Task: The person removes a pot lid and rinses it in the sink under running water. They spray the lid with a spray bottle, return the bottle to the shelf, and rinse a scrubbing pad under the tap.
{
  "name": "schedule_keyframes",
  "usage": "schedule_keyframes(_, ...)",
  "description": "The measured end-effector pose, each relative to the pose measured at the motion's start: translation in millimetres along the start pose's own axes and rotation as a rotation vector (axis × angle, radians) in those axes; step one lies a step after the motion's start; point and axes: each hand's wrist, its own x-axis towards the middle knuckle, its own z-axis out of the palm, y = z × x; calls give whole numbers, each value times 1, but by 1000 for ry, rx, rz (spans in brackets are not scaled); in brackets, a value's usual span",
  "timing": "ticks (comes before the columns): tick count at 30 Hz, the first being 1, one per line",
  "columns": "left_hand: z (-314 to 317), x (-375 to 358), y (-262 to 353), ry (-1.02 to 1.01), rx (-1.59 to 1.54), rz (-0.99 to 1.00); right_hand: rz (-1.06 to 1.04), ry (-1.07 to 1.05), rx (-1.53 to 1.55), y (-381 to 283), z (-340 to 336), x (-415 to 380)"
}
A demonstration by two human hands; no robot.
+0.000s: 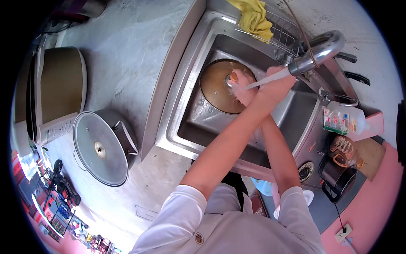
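A round glass pot lid (215,95) with a metal rim lies in the steel sink (190,122). My right hand (244,86) is closed at the knob in its middle, and water splashes around the fingers. My forearms cross, the left one on top. My left hand (277,84) is up beside the end of the chrome faucet (315,55), near its base. Its fingers are partly hidden behind the stream and spout, so its grip does not show. Running water (268,79) falls from the spout onto the lid and my right hand.
A yellow cloth (253,19) hangs over a wire rack (281,34) behind the sink. Left on the counter stands a large lidded pot (99,148). To the right are a plastic jug (342,120), a brown bottle (342,148) and a dark kettle (336,175).
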Motion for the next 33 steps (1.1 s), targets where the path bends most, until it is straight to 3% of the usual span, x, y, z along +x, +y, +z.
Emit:
schedule_keyframes(3, 1, -1, 7, 2, -1, -8, 26, -178, -134, -18, -14, 13)
schedule_keyframes(4, -10, -1, 13, -118, 174, 3, -12, -135, -129, -19, -13, 13)
schedule_keyframes(7, -3, 6, 13, -206, 93, -27, -63, -195, -166, -28, -17, 16)
schedule_keyframes(9, -1, 9, 14, -135, 157, -44, -81, -200, -128, -26, -17, 18)
schedule_keyframes(12, -16, 17, 12, -291, 102, -40, -115, -192, -71, -24, -23, 16)
schedule_keyframes(14, -23, 26, 10, -237, 14, -210, -132, -182, -53, -25, -29, 8)
schedule_keyframes(17, -42, 45, 13, -333, 62, -208, -32, -191, -101, -20, -40, -15)
schedule_keyframes(18, -35, 38, 10, -220, -121, -241, 22, -232, 6, -12, -44, -26)
schedule_keyframes(19, -35, 32, 12, -234, -129, -227, 58, -245, 63, -2, -44, -37)
schedule_keyframes(20, -34, 24, 14, -173, -150, -301, 94, -257, 120, 8, -45, -47)
schedule_keyframes(21, -37, 14, 16, -116, -170, -373, -54, -66, 214, 21, -42, -59)
schedule_keyframes(23, -56, -19, 9, -68, -97, -310, -176, 155, 301, 30, -47, -81)
schedule_keyframes(25, -76, -67, -9, -95, -93, -487, 125, -140, -55, 34, -57, -93)
schedule_keyframes(26, -91, -93, -17, -94, -30, -561, 215, -191, -128, 37, -59, -99)
schedule_keyframes(31, -131, -235, -43, -333, 141, -778, 308, -148, -181, 89, -19, -113)
schedule_keyframes(33, -134, -275, -44, -334, 232, -700, 341, -98, -202, 95, -12, -108)
